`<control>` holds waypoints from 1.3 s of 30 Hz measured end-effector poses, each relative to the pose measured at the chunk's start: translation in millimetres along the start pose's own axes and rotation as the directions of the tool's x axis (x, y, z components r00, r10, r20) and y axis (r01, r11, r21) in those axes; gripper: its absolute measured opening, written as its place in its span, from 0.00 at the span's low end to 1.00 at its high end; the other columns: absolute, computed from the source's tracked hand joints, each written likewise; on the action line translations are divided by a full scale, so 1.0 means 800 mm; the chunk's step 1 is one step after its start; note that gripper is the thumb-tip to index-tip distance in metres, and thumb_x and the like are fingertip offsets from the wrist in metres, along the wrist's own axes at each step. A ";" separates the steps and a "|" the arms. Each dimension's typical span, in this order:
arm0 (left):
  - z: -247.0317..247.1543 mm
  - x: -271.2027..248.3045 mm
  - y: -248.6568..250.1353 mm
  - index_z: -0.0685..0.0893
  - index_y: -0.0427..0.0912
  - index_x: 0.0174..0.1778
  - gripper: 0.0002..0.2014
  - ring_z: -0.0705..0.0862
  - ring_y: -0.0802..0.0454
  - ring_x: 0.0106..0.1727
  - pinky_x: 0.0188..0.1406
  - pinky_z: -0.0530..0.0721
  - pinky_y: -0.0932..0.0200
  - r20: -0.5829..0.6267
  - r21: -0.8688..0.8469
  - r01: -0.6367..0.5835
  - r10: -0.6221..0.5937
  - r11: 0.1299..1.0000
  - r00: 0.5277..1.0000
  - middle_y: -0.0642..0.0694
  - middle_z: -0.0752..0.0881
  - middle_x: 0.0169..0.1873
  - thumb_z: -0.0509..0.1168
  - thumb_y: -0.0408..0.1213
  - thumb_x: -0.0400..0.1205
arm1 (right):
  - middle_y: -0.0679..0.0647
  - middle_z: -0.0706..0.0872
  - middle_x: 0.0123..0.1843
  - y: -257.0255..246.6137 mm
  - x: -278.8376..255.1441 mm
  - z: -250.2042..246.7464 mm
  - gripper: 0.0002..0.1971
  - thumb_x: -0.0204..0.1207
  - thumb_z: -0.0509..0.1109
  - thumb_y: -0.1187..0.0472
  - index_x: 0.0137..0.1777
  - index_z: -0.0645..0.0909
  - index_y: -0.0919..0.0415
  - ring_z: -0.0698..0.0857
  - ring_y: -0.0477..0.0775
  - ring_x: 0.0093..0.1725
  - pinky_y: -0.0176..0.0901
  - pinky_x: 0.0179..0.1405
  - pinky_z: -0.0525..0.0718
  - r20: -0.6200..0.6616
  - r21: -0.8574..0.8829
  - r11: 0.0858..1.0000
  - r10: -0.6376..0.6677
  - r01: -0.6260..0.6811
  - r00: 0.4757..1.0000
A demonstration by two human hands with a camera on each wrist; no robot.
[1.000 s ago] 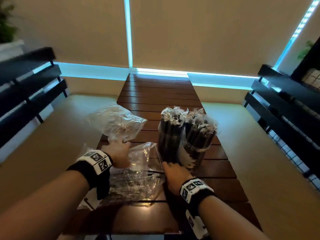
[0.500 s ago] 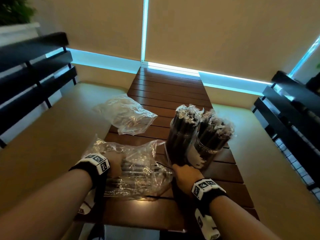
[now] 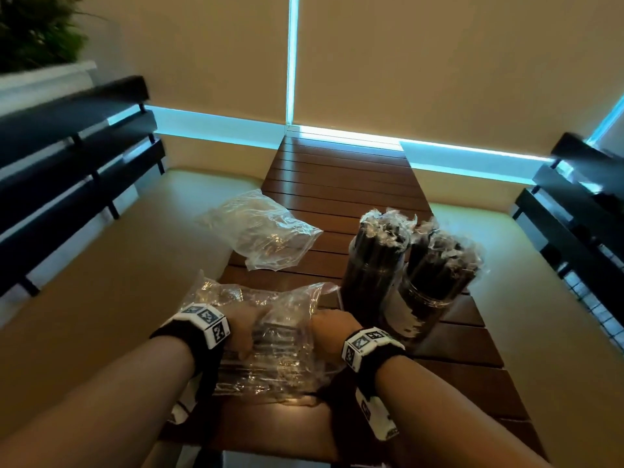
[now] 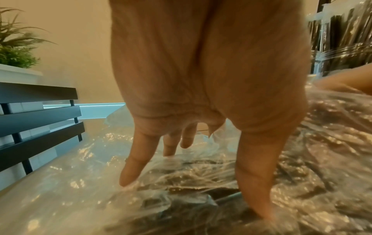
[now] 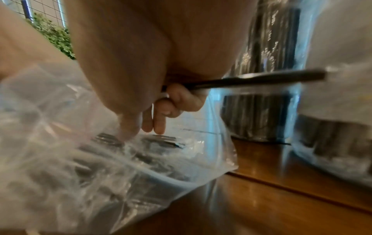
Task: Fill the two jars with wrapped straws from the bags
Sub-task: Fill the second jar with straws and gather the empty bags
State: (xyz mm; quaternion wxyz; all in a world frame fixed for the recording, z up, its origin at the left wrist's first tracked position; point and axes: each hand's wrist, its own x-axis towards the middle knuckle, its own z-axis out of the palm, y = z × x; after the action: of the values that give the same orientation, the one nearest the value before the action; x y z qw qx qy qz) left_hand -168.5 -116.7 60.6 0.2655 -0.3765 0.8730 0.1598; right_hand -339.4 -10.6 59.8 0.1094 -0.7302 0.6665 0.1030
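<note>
Two clear jars stand side by side on the right of the slatted wooden table [image 3: 456,376], the left jar [image 3: 373,268] and the right jar [image 3: 435,285], both packed with dark wrapped straws. A clear bag of straws [image 3: 283,352] lies at the near edge. My left hand [image 3: 240,332] presses on it with spread, straight fingers [image 4: 132,167]. At the bag's mouth my right hand [image 3: 332,327] has its fingers [image 5: 177,101] curled around one dark wrapped straw [image 5: 261,79], which points toward the jars.
An empty crumpled clear bag [image 3: 263,231] lies farther back on the left of the table. Dark slatted bench backs stand on the left [image 3: 67,163] and on the right [image 3: 574,204], with cushioned seats beside the table. A potted plant [image 3: 33,28] sits at the top left.
My left hand has moved back from near the empty bag onto the bag of straws and now presses it down. My right hand has stayed at the bag's mouth beside the jars.
</note>
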 end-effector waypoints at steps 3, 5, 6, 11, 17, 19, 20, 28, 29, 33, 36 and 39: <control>0.003 0.003 -0.008 0.59 0.47 0.85 0.56 0.75 0.43 0.75 0.73 0.75 0.52 -0.017 -0.034 -0.022 0.021 0.999 1.000 0.42 0.74 0.77 0.84 0.39 0.64 | 0.63 0.85 0.64 -0.009 0.016 0.006 0.16 0.85 0.61 0.63 0.69 0.78 0.64 0.85 0.67 0.61 0.55 0.56 0.84 0.056 0.025 1.000 0.016 -0.017 0.998; 0.008 0.007 -0.013 0.58 0.48 0.85 0.57 0.74 0.43 0.76 0.74 0.75 0.52 -0.056 -0.055 -0.033 0.030 0.998 0.998 0.42 0.73 0.78 0.84 0.39 0.63 | 0.61 0.87 0.62 -0.013 0.020 0.007 0.12 0.86 0.61 0.61 0.65 0.79 0.63 0.86 0.65 0.59 0.51 0.52 0.83 0.067 0.054 0.998 0.007 -0.011 0.998; 0.011 0.008 -0.014 0.56 0.49 0.85 0.58 0.74 0.43 0.76 0.75 0.74 0.51 -0.071 -0.067 -0.033 0.028 0.997 0.997 0.43 0.73 0.78 0.84 0.40 0.63 | 0.60 0.87 0.61 -0.014 0.022 0.009 0.11 0.85 0.63 0.60 0.63 0.80 0.61 0.86 0.64 0.59 0.49 0.49 0.81 0.070 0.045 0.999 -0.010 0.007 0.997; 0.015 0.003 -0.014 0.52 0.53 0.86 0.59 0.74 0.44 0.76 0.75 0.74 0.51 -0.119 -0.163 -0.054 0.035 0.985 0.992 0.46 0.72 0.79 0.84 0.44 0.65 | 0.59 0.84 0.66 -0.022 0.021 0.009 0.13 0.84 0.63 0.56 0.65 0.80 0.59 0.84 0.64 0.63 0.49 0.51 0.80 0.093 0.016 0.998 -0.066 0.065 0.993; 0.016 -0.003 -0.017 0.60 0.51 0.83 0.57 0.76 0.45 0.74 0.74 0.76 0.49 -0.157 -0.180 -0.068 0.040 0.981 0.987 0.47 0.74 0.76 0.85 0.50 0.61 | 0.63 0.81 0.68 -0.028 0.010 0.019 0.22 0.77 0.72 0.59 0.70 0.75 0.62 0.80 0.65 0.68 0.55 0.70 0.76 0.124 0.011 0.986 -0.168 0.168 0.978; 0.017 -0.004 -0.017 0.58 0.50 0.85 0.58 0.74 0.44 0.76 0.76 0.74 0.49 -0.146 -0.184 -0.078 0.051 0.980 0.988 0.46 0.72 0.78 0.85 0.50 0.62 | 0.61 0.78 0.72 -0.027 0.009 0.031 0.25 0.77 0.72 0.57 0.73 0.73 0.60 0.78 0.65 0.72 0.57 0.72 0.76 0.170 0.006 0.987 -0.158 0.159 0.973; 0.017 -0.003 -0.017 0.56 0.51 0.85 0.59 0.73 0.44 0.77 0.76 0.73 0.48 -0.137 -0.185 -0.079 0.054 0.980 0.989 0.46 0.71 0.79 0.85 0.50 0.62 | 0.61 0.76 0.75 -0.024 0.010 0.038 0.27 0.78 0.70 0.55 0.76 0.70 0.59 0.75 0.64 0.75 0.58 0.75 0.74 0.171 -0.008 0.985 -0.168 0.172 0.971; 0.013 0.007 -0.019 0.65 0.52 0.79 0.52 0.80 0.46 0.69 0.70 0.78 0.49 -0.074 -0.162 -0.022 0.010 0.987 0.997 0.48 0.81 0.70 0.86 0.45 0.61 | 0.62 0.83 0.66 -0.025 -0.005 -0.008 0.21 0.80 0.67 0.55 0.70 0.77 0.65 0.85 0.62 0.63 0.52 0.59 0.84 -0.016 -0.136 0.957 -0.261 0.257 0.965; 0.014 0.009 -0.019 0.65 0.52 0.79 0.53 0.80 0.45 0.69 0.70 0.78 0.48 -0.070 -0.181 -0.013 0.000 0.983 0.998 0.48 0.81 0.71 0.86 0.46 0.60 | 0.61 0.87 0.60 -0.025 -0.008 -0.018 0.18 0.78 0.70 0.58 0.65 0.82 0.65 0.88 0.61 0.58 0.49 0.53 0.87 -0.021 -0.147 0.954 -0.266 0.260 0.964; 0.012 0.015 -0.019 0.66 0.47 0.79 0.50 0.79 0.44 0.70 0.70 0.78 0.50 -0.067 -0.200 0.011 -0.025 0.980 0.997 0.46 0.79 0.73 0.84 0.49 0.63 | 0.62 0.85 0.62 -0.016 -0.018 -0.051 0.14 0.85 0.61 0.61 0.64 0.81 0.65 0.86 0.65 0.59 0.56 0.57 0.81 0.051 -0.303 0.933 -0.188 0.194 0.981; 0.012 0.015 -0.016 0.71 0.48 0.72 0.42 0.83 0.46 0.63 0.64 0.81 0.52 -0.056 -0.193 0.030 -0.042 0.981 0.998 0.47 0.84 0.66 0.84 0.48 0.64 | 0.55 0.85 0.55 0.000 -0.031 -0.087 0.13 0.86 0.62 0.55 0.62 0.83 0.61 0.85 0.57 0.52 0.46 0.46 0.79 0.025 -0.330 0.940 -0.083 0.086 0.996; 0.008 0.012 -0.012 0.74 0.49 0.69 0.43 0.85 0.47 0.61 0.63 0.83 0.51 -0.030 -0.195 0.053 -0.060 0.979 0.998 0.50 0.86 0.61 0.84 0.50 0.59 | 0.50 0.84 0.45 0.016 -0.050 -0.136 0.14 0.87 0.59 0.53 0.55 0.85 0.57 0.81 0.54 0.40 0.43 0.39 0.77 0.026 -0.384 0.922 0.057 -0.043 0.998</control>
State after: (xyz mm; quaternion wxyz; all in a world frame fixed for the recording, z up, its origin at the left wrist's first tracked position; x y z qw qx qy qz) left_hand -164.6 -125.1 49.0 0.2166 -0.4279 0.8469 0.2297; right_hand -355.1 -6.2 175.0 -0.0259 -0.7183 0.6497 0.2474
